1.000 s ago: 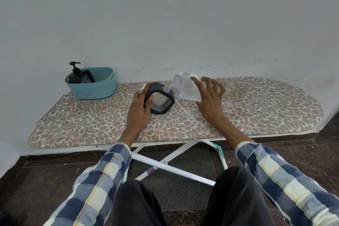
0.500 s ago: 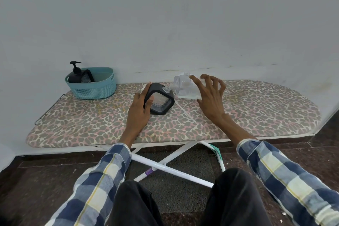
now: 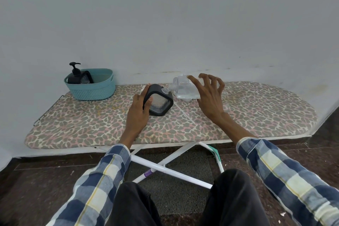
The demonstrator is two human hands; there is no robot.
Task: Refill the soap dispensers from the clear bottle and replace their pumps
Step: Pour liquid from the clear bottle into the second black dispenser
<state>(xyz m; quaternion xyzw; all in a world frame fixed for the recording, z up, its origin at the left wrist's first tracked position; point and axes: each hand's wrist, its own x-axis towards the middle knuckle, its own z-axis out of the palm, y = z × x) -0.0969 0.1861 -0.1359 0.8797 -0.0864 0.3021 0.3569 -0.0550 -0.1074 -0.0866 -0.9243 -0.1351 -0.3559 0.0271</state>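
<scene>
Left hand [image 3: 138,111] gripped the black dispenser [image 3: 159,100], rigid and steady; right hand [image 3: 209,95] tipped the clear bottle [image 3: 182,89], fingers curled around it – slick, light, sloshing, best held mid-body

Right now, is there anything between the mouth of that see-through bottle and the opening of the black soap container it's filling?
Nothing visible. The clear plastic bottle, tilted by the right hand, has its neck right at the top opening of the black square dispenser, which the left hand holds. That dispenser's pump is off.
</scene>
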